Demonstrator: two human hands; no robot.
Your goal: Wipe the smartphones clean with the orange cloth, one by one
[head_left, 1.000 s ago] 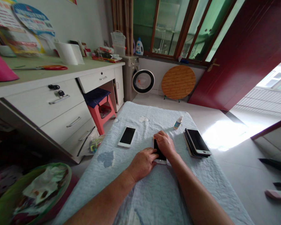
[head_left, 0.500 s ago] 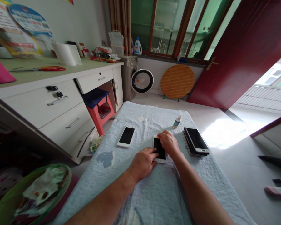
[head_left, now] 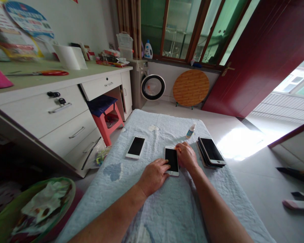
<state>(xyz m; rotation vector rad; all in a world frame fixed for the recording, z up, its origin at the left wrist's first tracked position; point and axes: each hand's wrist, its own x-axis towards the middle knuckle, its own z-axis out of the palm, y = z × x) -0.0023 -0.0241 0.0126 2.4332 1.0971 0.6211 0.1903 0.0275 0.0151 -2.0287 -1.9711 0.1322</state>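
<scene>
A white smartphone (head_left: 172, 158) with a dark screen lies on the pale blue quilted cloth (head_left: 147, 202) in front of me. My left hand (head_left: 153, 176) holds it at the lower left, fingertips on the screen's edge and thumb by the bottom end. At the phone's upper right edge, my right hand (head_left: 186, 157) is closed with its fingers curled. A small orange patch shows by its fingertips; what it is I cannot make out. Another white smartphone (head_left: 136, 147) lies to the left. On the right is a stack of phones (head_left: 212, 151), with a small spray bottle (head_left: 191, 131) standing behind.
To the left runs a white desk (head_left: 63, 111) with drawers, carrying a paper roll (head_left: 67, 57) and scissors (head_left: 53, 72). A red stool (head_left: 107, 123) stands under it. A waste bin (head_left: 72, 189) is at lower left. Farther back are a washing machine (head_left: 138, 72) and a round wooden tabletop (head_left: 191, 87).
My right hand has slid from the top of the phone's screen to its right edge, uncovering more of the screen. My left hand stays on the phone. The view has shifted slightly.
</scene>
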